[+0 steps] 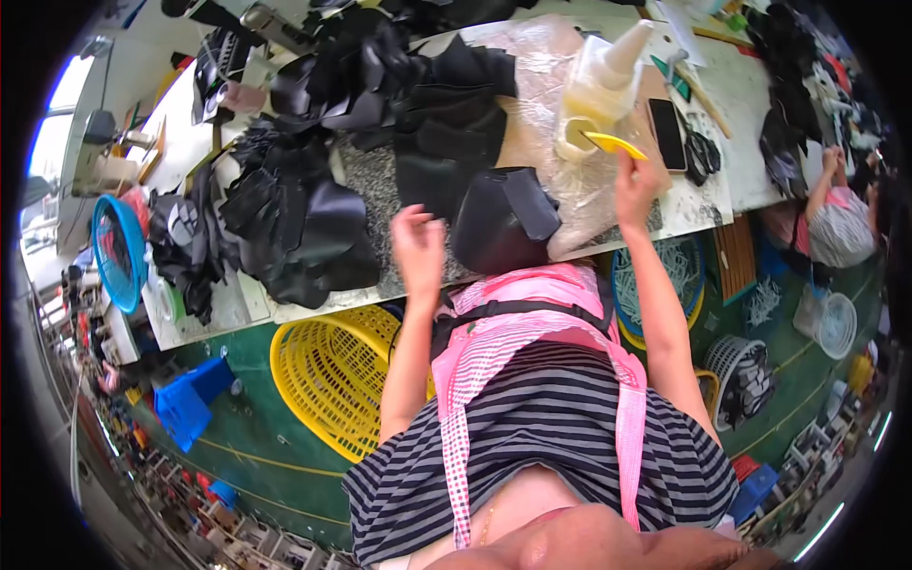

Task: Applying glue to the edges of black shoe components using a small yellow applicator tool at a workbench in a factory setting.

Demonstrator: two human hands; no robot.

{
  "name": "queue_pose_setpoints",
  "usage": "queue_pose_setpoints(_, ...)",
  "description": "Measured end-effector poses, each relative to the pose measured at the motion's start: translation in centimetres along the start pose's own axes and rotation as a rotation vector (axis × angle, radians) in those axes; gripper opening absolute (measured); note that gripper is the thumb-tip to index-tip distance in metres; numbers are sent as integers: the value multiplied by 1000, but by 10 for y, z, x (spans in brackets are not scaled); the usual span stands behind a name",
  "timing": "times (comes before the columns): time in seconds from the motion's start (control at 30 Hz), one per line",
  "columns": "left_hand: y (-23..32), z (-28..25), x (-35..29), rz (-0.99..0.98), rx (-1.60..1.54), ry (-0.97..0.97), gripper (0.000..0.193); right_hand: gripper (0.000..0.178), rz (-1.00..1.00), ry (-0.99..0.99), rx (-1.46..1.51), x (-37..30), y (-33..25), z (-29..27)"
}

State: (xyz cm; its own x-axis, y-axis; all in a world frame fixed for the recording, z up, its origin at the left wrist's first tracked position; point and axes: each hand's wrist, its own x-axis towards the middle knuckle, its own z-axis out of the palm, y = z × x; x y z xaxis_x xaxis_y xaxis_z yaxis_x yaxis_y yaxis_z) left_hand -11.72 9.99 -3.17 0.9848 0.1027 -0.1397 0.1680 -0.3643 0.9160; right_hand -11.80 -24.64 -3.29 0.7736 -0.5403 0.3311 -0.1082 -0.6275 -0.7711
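Note:
My right hand (pixel 638 190) is closed on a yellow-handled brush (pixel 616 145). The brush's far end goes into the round mouth of a small pale pot (pixel 577 140), which hides the tip. Behind that pot stands a translucent bottle with a cone-shaped spout (pixel 608 71). My left hand (pixel 418 245) hovers at the table's front edge, its fingers loosely bent and nothing visible in them. Just right of it lies a black leather-like piece (pixel 499 223) with a folded strip on top. More black pieces (pixel 446 142) are stacked beyond.
Heaps of black cut pieces (pixel 304 218) cover the left of the table. A phone (pixel 667 135) and a black cord bundle (pixel 702 157) lie at right. Below the table are a yellow basket (pixel 328 380) and a blue-rimmed basket (pixel 655 285). Another person (pixel 841 223) works at far right.

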Motion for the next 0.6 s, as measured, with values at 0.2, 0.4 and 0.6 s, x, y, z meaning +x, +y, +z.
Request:
queue_pose_setpoints(0.2, 38, 121, -12, -73, 225, -211, 94, 17, 112, 68, 106, 7, 17, 12)
queue_pose_setpoints(0.4, 29, 134, -4, -51, 201, -346, 56, 20, 368, 76, 436, -12, 39, 1)
queue_pose_setpoints(0.6, -3, 97, 7, -225, -66, -404, 25, 24, 440, 98, 522, -28, 41, -18)
